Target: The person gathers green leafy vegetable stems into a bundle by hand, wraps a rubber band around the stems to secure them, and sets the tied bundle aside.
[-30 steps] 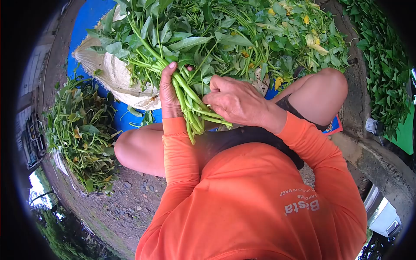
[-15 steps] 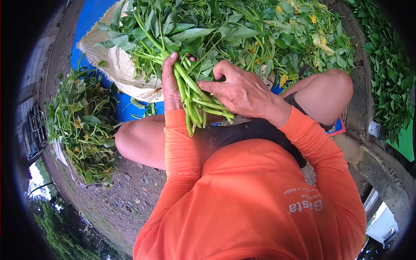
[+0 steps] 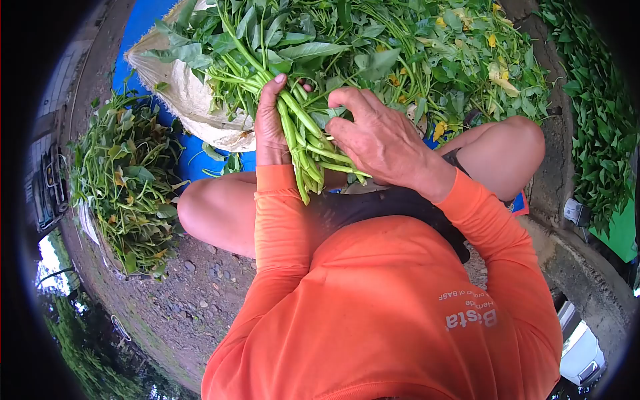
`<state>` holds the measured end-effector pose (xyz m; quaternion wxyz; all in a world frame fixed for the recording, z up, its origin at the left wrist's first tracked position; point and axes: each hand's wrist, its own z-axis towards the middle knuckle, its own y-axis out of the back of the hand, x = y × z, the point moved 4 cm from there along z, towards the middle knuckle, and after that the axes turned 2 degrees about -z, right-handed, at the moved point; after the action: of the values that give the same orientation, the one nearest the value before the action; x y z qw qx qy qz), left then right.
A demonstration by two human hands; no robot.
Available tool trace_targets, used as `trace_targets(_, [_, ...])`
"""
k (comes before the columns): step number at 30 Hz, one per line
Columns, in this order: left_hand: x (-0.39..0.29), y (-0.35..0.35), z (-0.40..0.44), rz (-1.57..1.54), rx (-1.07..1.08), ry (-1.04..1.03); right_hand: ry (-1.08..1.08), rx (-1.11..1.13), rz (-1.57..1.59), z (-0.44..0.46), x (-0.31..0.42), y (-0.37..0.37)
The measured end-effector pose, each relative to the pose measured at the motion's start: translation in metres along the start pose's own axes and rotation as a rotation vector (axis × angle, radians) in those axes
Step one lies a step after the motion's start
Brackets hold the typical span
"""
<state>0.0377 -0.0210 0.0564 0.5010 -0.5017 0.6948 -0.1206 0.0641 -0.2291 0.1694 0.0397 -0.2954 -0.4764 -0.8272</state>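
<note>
My left hand (image 3: 272, 127) is wrapped round a bunch of water spinach (image 3: 303, 127). Its thumb lies on top, and the fingertips show on the far side. The cut green stems hang down toward my lap, while the leafy ends spread away over the larger heap. Close to the right side of the stems is my right hand (image 3: 383, 140), its thumb and index finger bent and apart. A small pale bit shows by the thumb; whether they touch is unclear. The lower fingers of that hand are partly hidden.
A big heap of water spinach (image 3: 427, 60) with yellowed leaves lies ahead, beside a woven sack (image 3: 180, 100) on a blue tarp (image 3: 197, 163). Another leafy pile (image 3: 127, 193) stands at left. More greens (image 3: 600, 120) line the right, past a concrete edge (image 3: 580, 257).
My right hand has drawn slightly up and away from the stems, its outstretched finger now bent back. My left hand still holds the bunch. The whole view has shifted a little.
</note>
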Motion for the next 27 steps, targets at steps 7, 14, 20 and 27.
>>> trace_targets(7, [-0.004,0.004,0.011,-0.013,-0.022,-0.026,0.028,-0.042,-0.083,-0.011,-0.004,0.005])
trace_targets(14, [-0.016,0.027,0.027,-0.048,-0.119,-0.069,-0.183,0.310,-0.072,-0.036,-0.009,0.026])
trace_targets(20, [-0.048,0.035,0.028,-0.026,-0.180,-0.150,-0.313,0.090,-0.457,-0.075,-0.141,0.100])
trace_targets(27, [-0.022,0.017,0.036,0.196,-0.211,-0.079,-1.251,0.383,-0.288,-0.064,-0.267,0.034])
